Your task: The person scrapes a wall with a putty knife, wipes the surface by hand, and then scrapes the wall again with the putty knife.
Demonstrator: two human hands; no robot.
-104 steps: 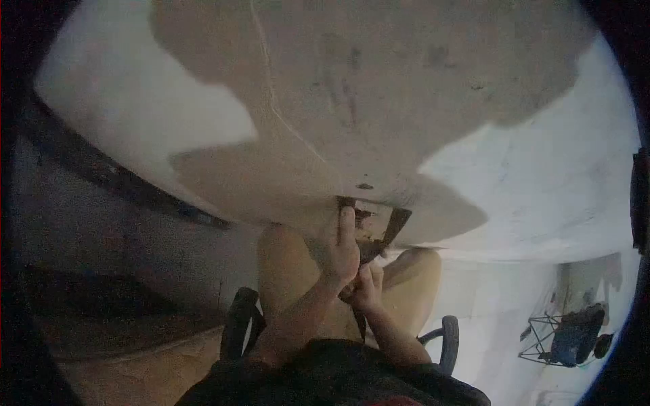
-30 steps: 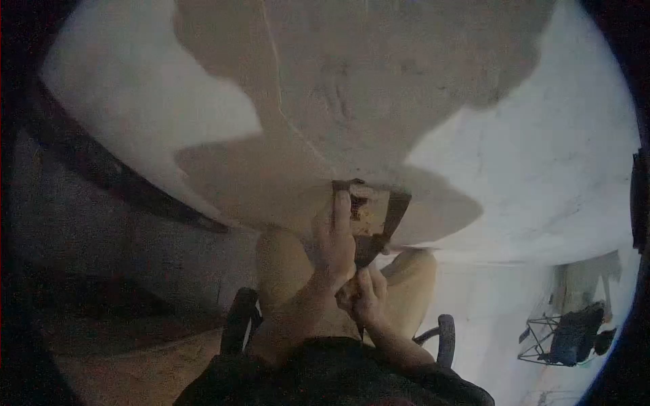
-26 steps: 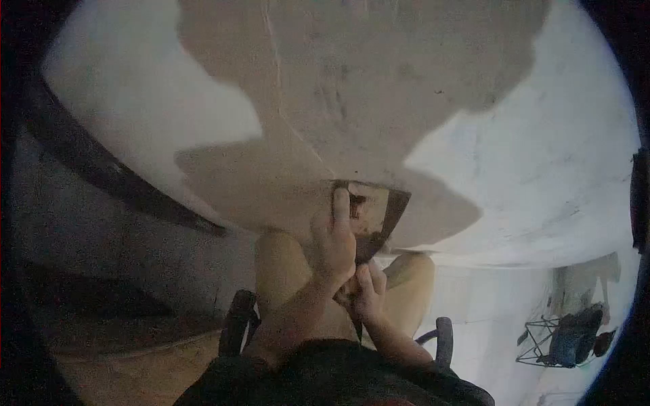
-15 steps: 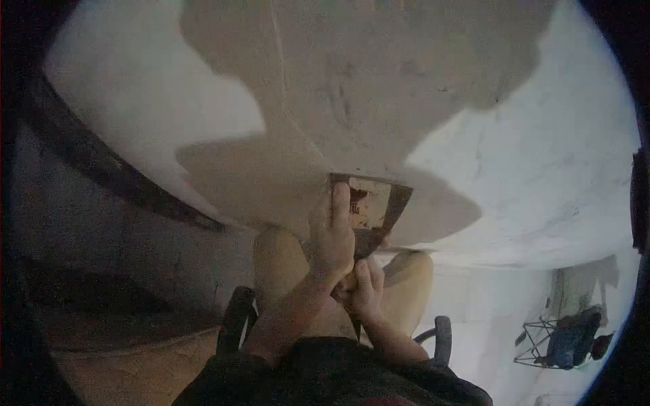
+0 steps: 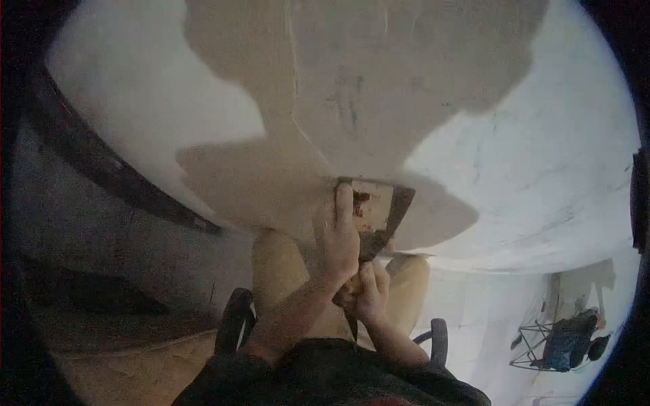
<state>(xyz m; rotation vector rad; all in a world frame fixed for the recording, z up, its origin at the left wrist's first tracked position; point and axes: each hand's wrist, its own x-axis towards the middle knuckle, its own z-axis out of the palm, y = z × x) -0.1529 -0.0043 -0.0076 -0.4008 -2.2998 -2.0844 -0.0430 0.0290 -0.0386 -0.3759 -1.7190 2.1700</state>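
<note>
A wide putty knife [image 5: 372, 206] lies with its broad blade edge against the white wall surface [image 5: 514, 169]. The blade has a pale label with a dark mark. My left hand [image 5: 337, 237] is on the blade's left side, its index finger stretched up along the metal toward the edge. Lower down, my right hand [image 5: 371, 291] is wrapped around the knife's handle. A thin raised line [image 5: 295, 88] runs down the wall toward the blade's left corner. My shadow covers the wall around the knife.
My knees [image 5: 276, 260] flank the knife close to the wall. Dark chair armrests [image 5: 236, 318] stand on both sides of me. A dark strip [image 5: 128, 169] borders the wall on the left. At the far right, a person [image 5: 572, 342] sits on a folding chair.
The putty knife and both hands have shifted slightly right and down in view. The grip looks the same, and the wall line appears shifted a little right.
</note>
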